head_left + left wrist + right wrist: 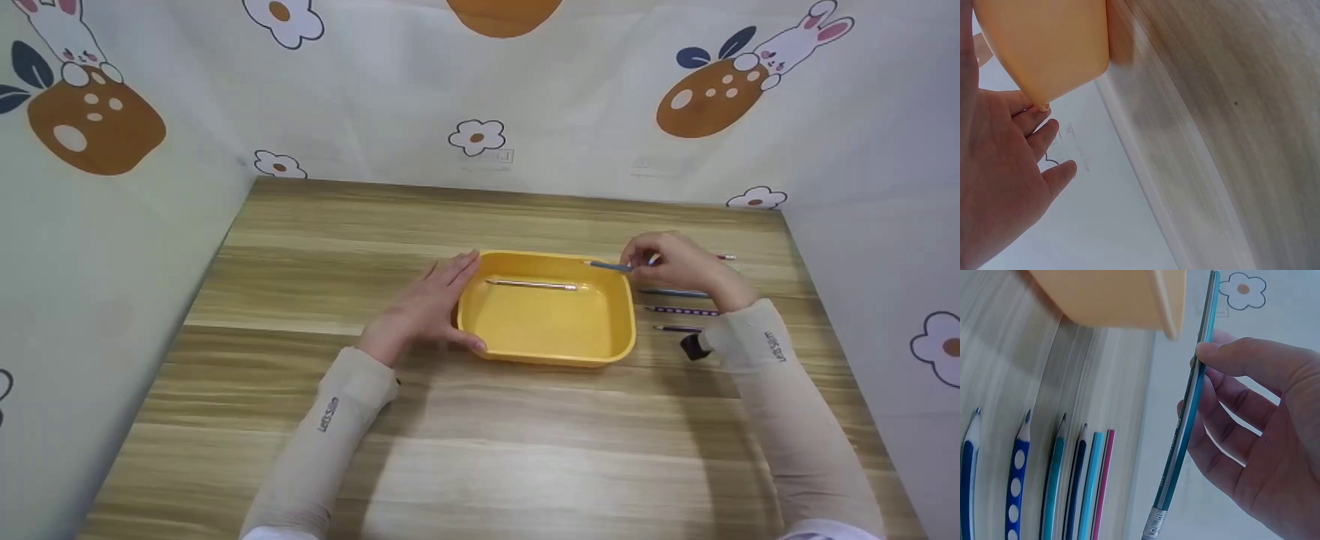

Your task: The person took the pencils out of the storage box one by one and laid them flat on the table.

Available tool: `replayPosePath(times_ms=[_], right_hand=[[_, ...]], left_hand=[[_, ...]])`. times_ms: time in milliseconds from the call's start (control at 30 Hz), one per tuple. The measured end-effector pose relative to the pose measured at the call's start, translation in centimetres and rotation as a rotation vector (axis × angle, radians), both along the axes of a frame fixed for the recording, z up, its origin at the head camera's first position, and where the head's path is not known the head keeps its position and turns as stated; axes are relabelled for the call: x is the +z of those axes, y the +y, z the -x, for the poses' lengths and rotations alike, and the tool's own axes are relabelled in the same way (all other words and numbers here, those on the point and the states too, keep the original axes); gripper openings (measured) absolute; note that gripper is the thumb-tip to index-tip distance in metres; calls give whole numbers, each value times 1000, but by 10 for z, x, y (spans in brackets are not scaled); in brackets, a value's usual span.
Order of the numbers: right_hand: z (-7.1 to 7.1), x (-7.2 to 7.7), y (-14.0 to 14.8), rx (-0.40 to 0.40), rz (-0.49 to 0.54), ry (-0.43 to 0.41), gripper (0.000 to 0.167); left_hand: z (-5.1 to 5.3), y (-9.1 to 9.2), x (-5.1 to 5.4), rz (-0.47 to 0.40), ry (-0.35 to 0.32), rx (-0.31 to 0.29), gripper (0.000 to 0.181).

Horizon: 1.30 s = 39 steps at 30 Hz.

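Note:
A yellow rectangular tray [547, 362] sits on the table, with a light-coloured pencil [532, 284] lying inside it. My left hand [431, 304] rests against the tray's left side, its fingers fairly straight along the rim. In the left wrist view, the fingers of that left hand [1013, 152] touch the outside of the tray's rim [1043, 106]. A teal striped pencil [1185, 410] with a silver eraser end is pinched between thumb and fingers of my right hand [1264, 399]. In the head view the right hand [675, 259] holds this pencil [609, 265] over the tray's far right corner.
Right of the tray several pencils lie in a row, among them a blue one with white dots [1016, 478], a teal one [1053, 484] and a pink one [1103, 484]. Patterned white sheeting [390, 97] stands behind the wooden table [525, 465] and along its sides.

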State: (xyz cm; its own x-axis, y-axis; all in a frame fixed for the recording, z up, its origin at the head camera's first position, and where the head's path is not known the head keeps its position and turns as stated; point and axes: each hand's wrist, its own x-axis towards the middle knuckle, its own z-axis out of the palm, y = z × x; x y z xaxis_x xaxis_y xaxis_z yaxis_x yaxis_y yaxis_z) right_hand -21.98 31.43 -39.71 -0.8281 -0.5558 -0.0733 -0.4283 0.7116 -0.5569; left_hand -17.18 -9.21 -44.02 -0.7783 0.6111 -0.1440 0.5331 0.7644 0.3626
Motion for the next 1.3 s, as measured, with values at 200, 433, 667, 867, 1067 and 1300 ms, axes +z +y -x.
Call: replayPosePath(times_ms=[200, 433, 667, 867, 1067, 1300], right_hand=[[1, -4, 14, -38, -18, 3, 12], [2, -6, 27, -94, -76, 20, 15], [10, -11, 36, -126, -142, 68, 17], [19, -13, 43, -186, -198, 96, 17], [31, -17, 47, -242, -235, 70, 17], [49, -28, 51, -266, -269, 26, 18]], left_hand=[[1, 0, 0, 9, 8, 3, 136], [1, 0, 0, 19, 0, 8, 136], [-1, 0, 1, 9, 37, 0, 137], [-2, 1, -1, 15, 42, 2, 137], [-2, 1, -1, -6, 24, 1, 137], [-1, 2, -2, 2, 29, 4, 137]])
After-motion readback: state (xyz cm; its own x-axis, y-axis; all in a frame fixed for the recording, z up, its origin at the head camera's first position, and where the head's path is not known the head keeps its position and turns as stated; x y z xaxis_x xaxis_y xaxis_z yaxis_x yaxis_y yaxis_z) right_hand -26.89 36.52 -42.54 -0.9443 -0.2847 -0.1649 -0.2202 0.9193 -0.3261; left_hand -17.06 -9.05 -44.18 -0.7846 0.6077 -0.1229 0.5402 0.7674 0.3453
